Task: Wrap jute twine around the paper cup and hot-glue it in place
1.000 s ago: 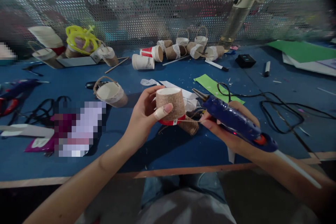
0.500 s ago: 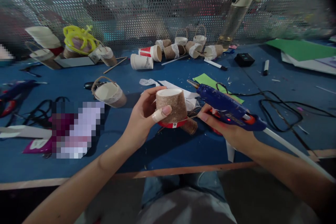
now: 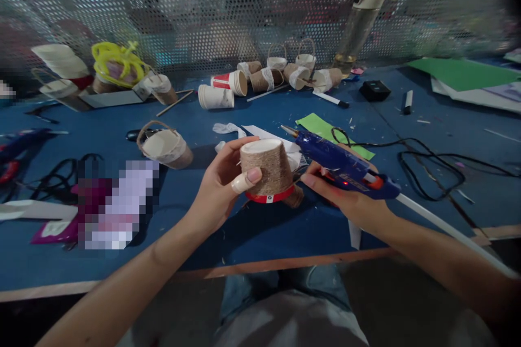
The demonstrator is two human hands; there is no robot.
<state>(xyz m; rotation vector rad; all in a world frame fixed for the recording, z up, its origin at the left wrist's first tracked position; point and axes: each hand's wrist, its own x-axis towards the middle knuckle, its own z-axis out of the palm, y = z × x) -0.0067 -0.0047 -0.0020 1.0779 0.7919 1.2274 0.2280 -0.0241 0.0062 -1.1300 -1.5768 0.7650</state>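
From the head view, over the table (image 3: 252,238), I see one cup (image 3: 266,168), probably light and crushable, best held round its twine-wound wall, gripped by the left hand (image 3: 226,173), the right hand (image 3: 345,200) closed round one glue gun (image 3: 342,160), one bottle (image 3: 360,27) and two markers (image 3: 408,102) beyond.

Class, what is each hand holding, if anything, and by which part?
The left hand grips the twine-wrapped cup by its side. The right hand holds the blue glue gun beneath its body, grip partly hidden; its fingertips seem to pinch a twine strand.
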